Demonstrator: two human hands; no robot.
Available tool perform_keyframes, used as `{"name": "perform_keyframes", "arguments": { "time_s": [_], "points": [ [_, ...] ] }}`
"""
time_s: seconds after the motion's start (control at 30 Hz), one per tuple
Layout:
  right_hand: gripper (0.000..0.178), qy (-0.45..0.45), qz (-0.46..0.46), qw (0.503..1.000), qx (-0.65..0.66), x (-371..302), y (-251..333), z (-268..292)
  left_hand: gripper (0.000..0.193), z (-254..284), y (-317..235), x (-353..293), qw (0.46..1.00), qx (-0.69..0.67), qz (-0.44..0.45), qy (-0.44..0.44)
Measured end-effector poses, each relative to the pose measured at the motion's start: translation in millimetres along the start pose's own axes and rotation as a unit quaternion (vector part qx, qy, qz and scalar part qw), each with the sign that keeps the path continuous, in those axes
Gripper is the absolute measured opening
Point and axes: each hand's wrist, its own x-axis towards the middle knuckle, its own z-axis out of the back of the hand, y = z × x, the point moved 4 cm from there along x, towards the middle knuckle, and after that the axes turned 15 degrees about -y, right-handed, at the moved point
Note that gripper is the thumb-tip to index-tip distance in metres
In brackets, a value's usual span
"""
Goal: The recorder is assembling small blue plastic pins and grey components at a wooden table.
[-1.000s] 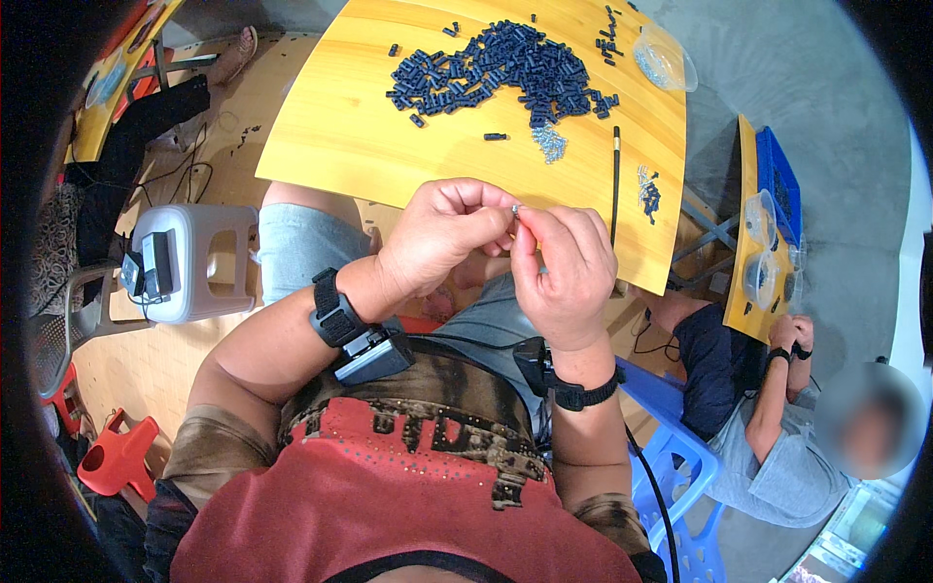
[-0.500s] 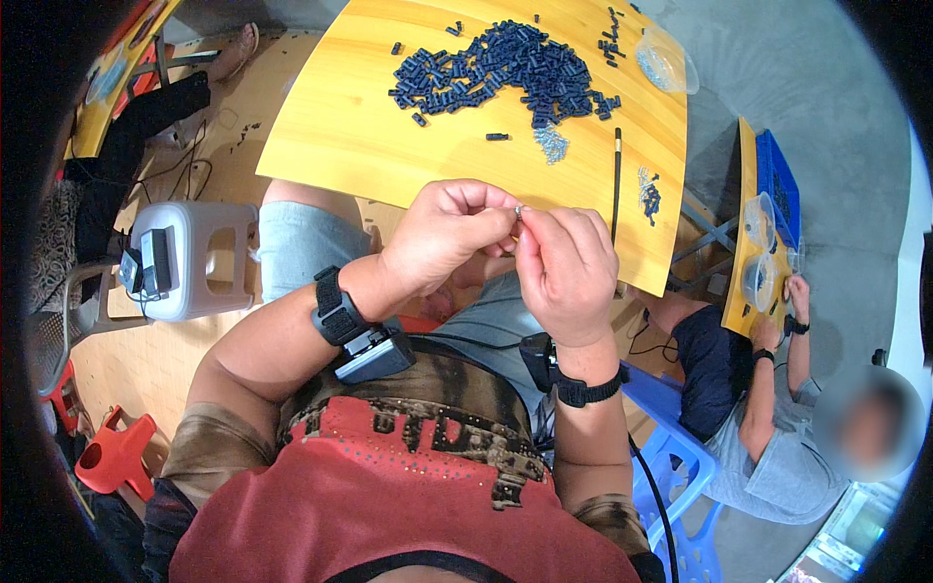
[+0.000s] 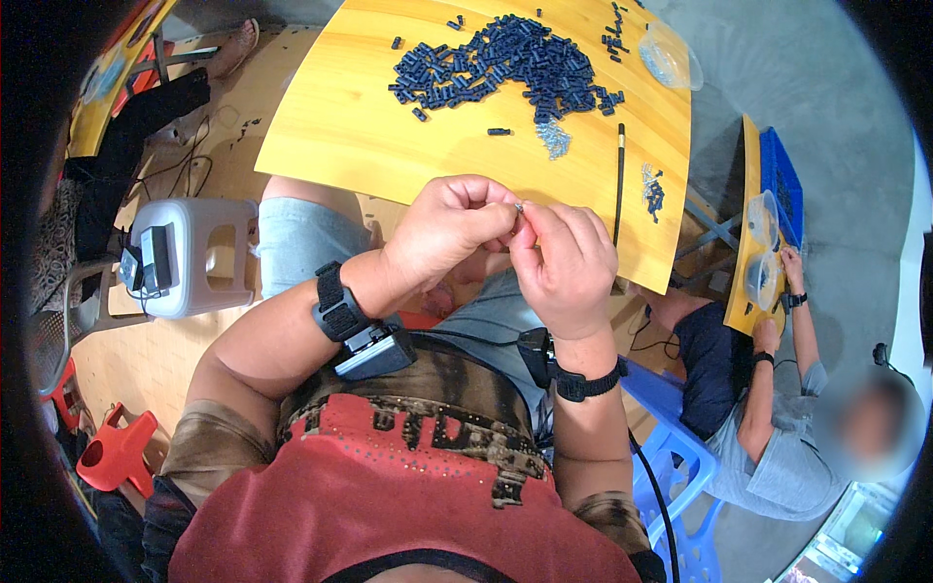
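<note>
My left hand (image 3: 455,225) and my right hand (image 3: 569,264) meet fingertip to fingertip just in front of the table edge. Between the pinched fingers a tiny dark piece (image 3: 520,207) with a silvery glint shows; the fingers cover most of it, so its kind is unclear. Beyond them on the yellow table (image 3: 335,117) lies a large heap of small black cylindrical parts (image 3: 496,68). One black part (image 3: 499,131) lies apart, nearer to me. A little pile of small silvery pieces (image 3: 554,139) touches the heap's near side.
A black rod (image 3: 620,180) lies along the table's right side, beside a small mixed pile of black and silvery bits (image 3: 652,191). A clear bowl (image 3: 671,58) stands at the far right corner. A co-worker (image 3: 777,418) sits at another table to the right. A grey stool (image 3: 185,257) stands left.
My right fingertips have shifted very slightly around the small piece, and less of it shows. On the right, the co-worker's hands have moved a little. The table's piles look unchanged.
</note>
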Motion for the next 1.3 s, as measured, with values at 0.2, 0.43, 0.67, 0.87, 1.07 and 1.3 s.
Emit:
{"name": "perform_keyframes", "arguments": {
  "time_s": [0.2,0.43,0.67,0.87,1.07,1.3],
  "points": [
    [0.023,0.046,0.015,0.998,-0.030,-4,-1,-2,0.012,0,5,4,0.999,0.008,0.028,-0.015],
    [0.024,0.047,0.012,0.998,-0.036,-7,-5,-5,0.012,-3,5,4,0.999,0.006,0.029,-0.026],
    [0.025,0.027,-0.001,0.999,-0.032,-8,-5,-8,0.011,-3,7,7,0.998,-0.033,0.024,-0.040],
    [0.023,0.022,-0.030,0.999,-0.019,-12,-9,-6,0.012,-5,7,8,0.999,0.026,0.039,-0.012],
    [0.018,-0.014,-0.084,0.996,-0.024,-13,-6,-6,0.010,-7,4,8,0.999,0.014,0.025,-0.013],
    [0.015,-0.030,-0.108,0.994,0.005,-14,-5,-6,0.006,-6,9,8,0.999,0.007,0.034,-0.009]
  ]
}}
